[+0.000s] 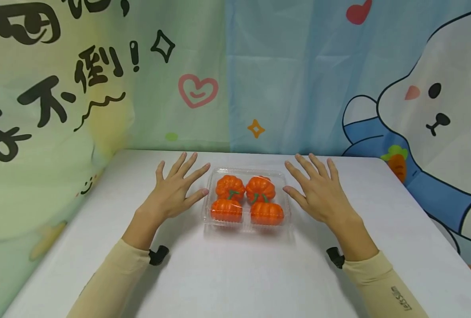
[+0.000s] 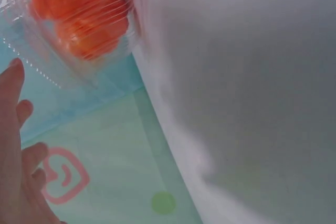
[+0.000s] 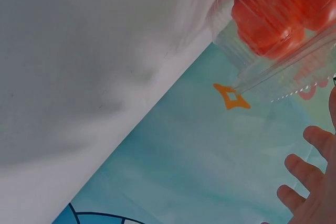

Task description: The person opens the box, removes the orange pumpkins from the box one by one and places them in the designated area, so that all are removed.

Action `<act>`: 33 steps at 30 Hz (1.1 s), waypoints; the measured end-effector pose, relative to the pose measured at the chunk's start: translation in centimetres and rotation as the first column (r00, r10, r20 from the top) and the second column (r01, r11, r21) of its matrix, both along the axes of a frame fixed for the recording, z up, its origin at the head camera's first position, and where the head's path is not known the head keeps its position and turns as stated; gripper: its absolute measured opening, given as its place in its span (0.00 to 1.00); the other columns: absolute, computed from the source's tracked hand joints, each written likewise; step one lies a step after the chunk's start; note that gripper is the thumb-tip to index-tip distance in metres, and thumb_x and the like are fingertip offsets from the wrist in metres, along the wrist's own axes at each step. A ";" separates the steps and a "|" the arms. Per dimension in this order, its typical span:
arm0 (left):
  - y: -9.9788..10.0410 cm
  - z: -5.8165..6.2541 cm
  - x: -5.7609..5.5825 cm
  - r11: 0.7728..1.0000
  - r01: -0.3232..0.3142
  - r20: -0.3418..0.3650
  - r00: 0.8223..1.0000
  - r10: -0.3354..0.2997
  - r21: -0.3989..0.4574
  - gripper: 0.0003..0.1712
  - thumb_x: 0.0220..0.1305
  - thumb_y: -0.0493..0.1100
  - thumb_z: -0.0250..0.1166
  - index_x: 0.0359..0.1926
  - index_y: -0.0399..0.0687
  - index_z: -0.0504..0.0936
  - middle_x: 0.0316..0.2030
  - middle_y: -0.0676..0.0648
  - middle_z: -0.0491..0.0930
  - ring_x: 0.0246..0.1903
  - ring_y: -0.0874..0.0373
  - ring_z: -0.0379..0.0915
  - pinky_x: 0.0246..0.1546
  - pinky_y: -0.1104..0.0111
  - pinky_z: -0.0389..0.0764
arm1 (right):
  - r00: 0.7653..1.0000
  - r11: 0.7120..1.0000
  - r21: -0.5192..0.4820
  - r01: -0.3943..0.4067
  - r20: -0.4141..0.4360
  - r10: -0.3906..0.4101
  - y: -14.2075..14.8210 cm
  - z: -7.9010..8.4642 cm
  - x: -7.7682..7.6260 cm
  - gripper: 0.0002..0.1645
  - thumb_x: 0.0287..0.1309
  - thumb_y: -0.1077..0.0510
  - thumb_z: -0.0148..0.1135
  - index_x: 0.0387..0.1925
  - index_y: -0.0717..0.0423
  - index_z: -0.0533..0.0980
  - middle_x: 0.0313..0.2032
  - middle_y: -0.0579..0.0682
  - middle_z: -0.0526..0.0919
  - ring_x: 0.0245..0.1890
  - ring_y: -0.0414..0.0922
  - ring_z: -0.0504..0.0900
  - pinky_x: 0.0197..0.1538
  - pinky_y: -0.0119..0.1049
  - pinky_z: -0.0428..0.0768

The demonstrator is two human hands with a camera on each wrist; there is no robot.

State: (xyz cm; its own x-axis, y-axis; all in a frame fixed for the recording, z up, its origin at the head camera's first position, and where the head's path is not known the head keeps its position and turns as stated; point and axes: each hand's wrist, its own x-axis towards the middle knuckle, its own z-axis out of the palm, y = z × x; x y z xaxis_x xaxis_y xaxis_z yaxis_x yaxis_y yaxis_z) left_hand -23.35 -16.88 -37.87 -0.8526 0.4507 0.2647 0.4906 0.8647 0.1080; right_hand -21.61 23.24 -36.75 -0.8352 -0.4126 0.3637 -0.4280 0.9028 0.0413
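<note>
left to right: we've got our left grip [image 1: 171,192] spread, fingers fanned, pinching nothing. its thumb and index tips end right by the left end of the clear plastic box [image 1: 246,217]; we can't tell from overhead whether the thumb touches. the box sits on the bench [image 1: 239,274] between our two hands, with four orange pumpkins [image 1: 226,211] in it, two by two. right grip [image 1: 320,194] is near enough a mirror image: fingers fanned, nothing held, thumb tip at the box's right end, contact again unclear.

key relation: the box lies inward of both grips, to the right of the left one, to the left of the right one. its longer side looks to run left-right, though foreshortening may fool us on depth. neither hand is clearly nearer, so we'd judge that any two-handed hold hinges on meeting both ends evenly.

view differences: left wrist gives us a beaded edge [image 2: 32,65] and ridges [image 2: 107,11] on the plastic, too fine to make out from the head, plus a visible gap from the fingertips. right wrist shows similar detail, but the thumb is cut off at the frame edge, so no contact check there. only the head view gets the whole box and all four pumpkins.
</note>
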 end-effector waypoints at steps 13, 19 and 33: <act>-0.4 0.2 0.4 0.998 0.015 0.002 1.000 -0.015 0.057 0.39 0.72 0.69 0.55 0.79 0.71 0.59 0.82 0.46 0.45 0.80 0.41 0.35 0.68 0.31 0.47 | 0.978 0.987 0.003 -0.161 -0.136 0.160 -0.5 0.3 0.4 0.38 0.69 0.37 0.57 0.75 0.46 0.67 0.75 0.56 0.66 0.75 0.61 0.60 0.76 0.65 0.49; -0.8 -0.5 1.3 0.998 0.009 0.029 1.000 -0.011 0.064 0.38 0.73 0.69 0.54 0.79 0.69 0.60 0.82 0.42 0.43 0.79 0.37 0.37 0.66 0.33 0.50 | 0.979 0.983 -0.029 -0.181 -0.101 0.177 -1.2 -0.2 0.6 0.38 0.70 0.37 0.57 0.75 0.46 0.66 0.74 0.56 0.66 0.75 0.61 0.61 0.75 0.66 0.51; -1.0 -1.5 2.7 0.992 0.000 0.089 0.996 -0.011 0.123 0.39 0.72 0.66 0.57 0.77 0.58 0.64 0.80 0.36 0.45 0.77 0.34 0.41 0.63 0.32 0.53 | 0.957 0.966 0.012 -0.257 -0.134 0.256 -3.4 -0.4 1.3 0.37 0.73 0.35 0.50 0.76 0.44 0.65 0.73 0.55 0.68 0.74 0.60 0.64 0.76 0.63 0.51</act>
